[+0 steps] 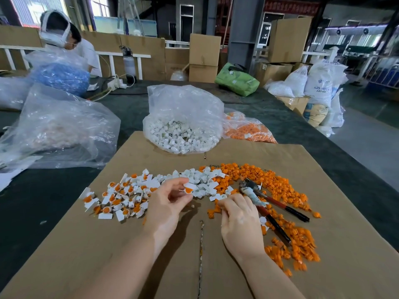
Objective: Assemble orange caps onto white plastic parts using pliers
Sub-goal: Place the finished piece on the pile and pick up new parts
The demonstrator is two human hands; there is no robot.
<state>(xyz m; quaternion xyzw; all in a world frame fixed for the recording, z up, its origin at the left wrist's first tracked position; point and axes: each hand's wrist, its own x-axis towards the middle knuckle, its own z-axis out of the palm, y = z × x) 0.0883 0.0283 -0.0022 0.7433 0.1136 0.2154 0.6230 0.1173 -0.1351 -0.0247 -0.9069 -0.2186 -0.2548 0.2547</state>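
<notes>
My left hand (170,199) pinches a white plastic part with an orange cap (189,188) between thumb and fingertips, just above the cardboard sheet (151,255). My right hand (239,221) has its fingers curled down at the edge of the pile, fingertips by a loose white part (216,197); whether it grips anything is hidden. The pliers (255,196) lie open on the cardboard beside its knuckles, red and black handles pointing right. Loose white parts (200,178) lie in the middle. Orange caps (278,186) spread to the right, capped parts (121,195) to the left.
A clear bag of white parts (181,134) and a bag of orange caps (248,130) stand behind the cardboard. Crumpled plastic bags (58,130) lie at left. Another person (64,39) works at the far left. Cardboard boxes (204,57) and white sacks (319,87) stand beyond.
</notes>
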